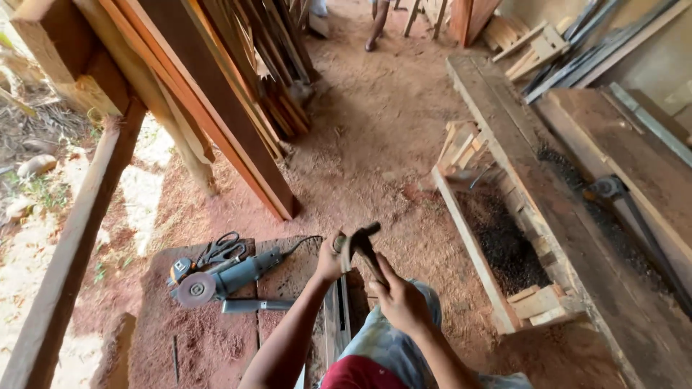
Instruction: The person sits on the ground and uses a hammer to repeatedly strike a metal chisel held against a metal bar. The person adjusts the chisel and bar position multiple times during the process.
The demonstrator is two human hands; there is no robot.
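My right hand grips the wooden handle of a claw hammer, whose dark metal head points up and to the right. My left hand is closed around the hammer's head end, just left of the right hand. Both hands are held above a low wooden board on the ground. On that board, left of my hands, lies a blue-grey angle grinder with its disc at the left end and a black cord running toward my left hand.
Long planks lean at the upper left. A shallow wooden frame holding dark debris lies to the right, beside heavy timbers. Another person's legs stand at the top. Red dirt floor surrounds everything.
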